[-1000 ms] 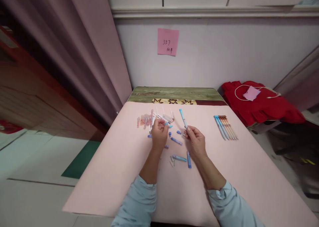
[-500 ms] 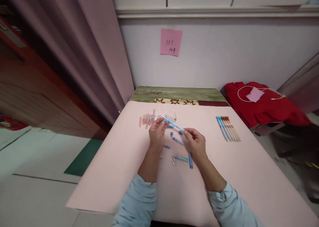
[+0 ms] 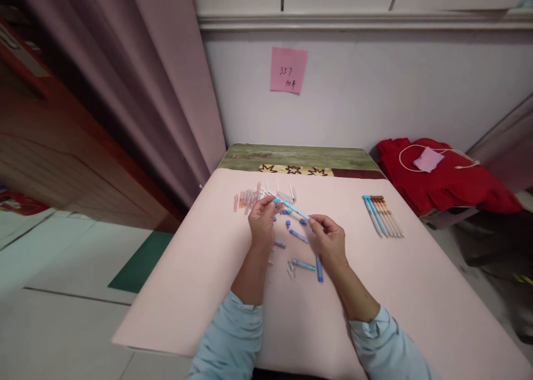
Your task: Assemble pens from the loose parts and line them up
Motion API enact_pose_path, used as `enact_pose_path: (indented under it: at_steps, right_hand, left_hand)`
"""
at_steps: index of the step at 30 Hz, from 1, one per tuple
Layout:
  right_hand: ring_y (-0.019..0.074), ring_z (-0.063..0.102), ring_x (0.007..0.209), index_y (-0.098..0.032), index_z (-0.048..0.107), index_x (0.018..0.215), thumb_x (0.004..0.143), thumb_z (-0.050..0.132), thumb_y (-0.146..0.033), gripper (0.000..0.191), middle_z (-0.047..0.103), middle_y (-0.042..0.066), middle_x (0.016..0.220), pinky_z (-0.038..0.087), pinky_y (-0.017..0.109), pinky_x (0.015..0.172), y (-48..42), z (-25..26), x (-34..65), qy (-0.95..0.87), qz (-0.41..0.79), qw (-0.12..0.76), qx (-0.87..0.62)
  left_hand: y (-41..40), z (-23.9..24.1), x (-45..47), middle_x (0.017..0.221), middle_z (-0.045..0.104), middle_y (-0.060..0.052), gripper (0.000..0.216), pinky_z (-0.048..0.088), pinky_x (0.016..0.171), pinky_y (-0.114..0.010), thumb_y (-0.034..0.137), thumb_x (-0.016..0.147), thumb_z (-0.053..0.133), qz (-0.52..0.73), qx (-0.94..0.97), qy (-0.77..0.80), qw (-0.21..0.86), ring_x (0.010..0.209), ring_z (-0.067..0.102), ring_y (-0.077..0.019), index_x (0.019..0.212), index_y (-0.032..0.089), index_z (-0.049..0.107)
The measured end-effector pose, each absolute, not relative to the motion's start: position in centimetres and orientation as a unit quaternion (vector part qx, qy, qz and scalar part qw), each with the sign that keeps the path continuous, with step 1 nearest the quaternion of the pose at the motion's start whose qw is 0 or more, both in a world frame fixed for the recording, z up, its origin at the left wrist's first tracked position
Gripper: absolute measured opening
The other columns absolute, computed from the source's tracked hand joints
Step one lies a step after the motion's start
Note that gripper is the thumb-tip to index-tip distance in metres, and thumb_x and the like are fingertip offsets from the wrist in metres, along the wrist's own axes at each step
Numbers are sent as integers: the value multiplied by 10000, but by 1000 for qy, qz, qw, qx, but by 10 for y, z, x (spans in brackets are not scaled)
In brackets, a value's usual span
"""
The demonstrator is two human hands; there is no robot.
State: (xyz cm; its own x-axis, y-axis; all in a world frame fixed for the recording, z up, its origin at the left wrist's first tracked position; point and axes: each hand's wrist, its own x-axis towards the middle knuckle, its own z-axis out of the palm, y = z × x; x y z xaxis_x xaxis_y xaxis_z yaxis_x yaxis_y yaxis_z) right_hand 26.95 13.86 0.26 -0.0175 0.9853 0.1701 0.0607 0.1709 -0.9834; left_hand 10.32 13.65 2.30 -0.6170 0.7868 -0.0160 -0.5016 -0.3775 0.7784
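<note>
My left hand and my right hand hold the two ends of a light blue pen just above the pink table. The pen lies nearly level between them, left fingers pinching its far tip, right fingers gripping its near end. Below the hands lie loose blue pen parts, a blue barrel and a pale blue barrel. Behind the left hand is a heap of clear and orange pen pieces.
A neat row of finished pens lies at the table's right. A red cloth with a white cable lies beside the table. A pink note is stuck on the wall. A curtain hangs at the left.
The pen was upright in my right hand alone; it has been tipped down to the left, and my left hand now grips its other end.
</note>
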Motion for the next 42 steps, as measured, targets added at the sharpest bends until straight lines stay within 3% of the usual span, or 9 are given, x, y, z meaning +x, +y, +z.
enact_pose_path:
  at_steps: [11,27,32,42]
  right_hand:
    - [186,612,746,-163,737,906,806,651,-455,321,720,65,844,486,295,679,138,4,270,-580,424,511,-472]
    - [174,593,710,-167,727,881,810,642,-432,287,715,59,823,465,287,663,137,4,267,-610,416,490,-464]
    - [185,612,733,-163,719,938,784,667,-435,317,722,65,842,481,302,686,139,-2,266,-595,453,485,-453]
    - [157,573,653,-165,733,911,800,646,-422,294,702,38,767,445,269,595,137,-5,264,-608,444,476,-454]
  left_hand:
    - [136,18,98,857,714,-29,217,528,793,-249,240,683,767,803,219,428,353,748,663,-105,877,154,719]
    - [134,27,101,789,707,-42,244,561,728,-284,263,647,792,803,203,413,378,707,678,-137,841,142,705]
    - [135,28,102,809,712,-44,240,560,769,-289,256,646,795,803,203,411,380,759,686,-143,842,145,711]
    - [137,19,101,814,719,-33,253,555,776,-275,264,651,790,799,201,431,368,754,679,-129,863,147,717]
